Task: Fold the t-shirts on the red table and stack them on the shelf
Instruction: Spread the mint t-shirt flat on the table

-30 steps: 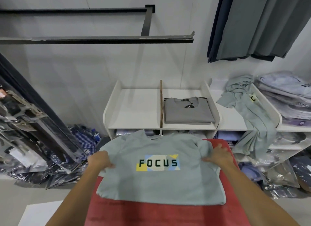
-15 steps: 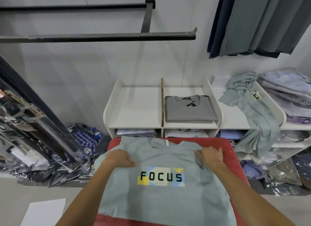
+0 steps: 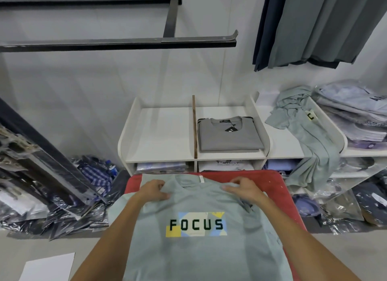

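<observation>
On the red table (image 3: 278, 188), both hands pinch the FOCUS tee (image 3: 201, 253) at its shoulders: left hand (image 3: 154, 190), right hand (image 3: 243, 189). Looks light and floppy, so shoulder seams are probably the best hold.

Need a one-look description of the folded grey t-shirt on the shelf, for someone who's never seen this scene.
Behind the red table stands a white shelf split by a wooden divider. The folded grey t-shirt lies in the compartment right of the divider. It is the only neatly folded one up there, with a black tag at its collar.
</observation>
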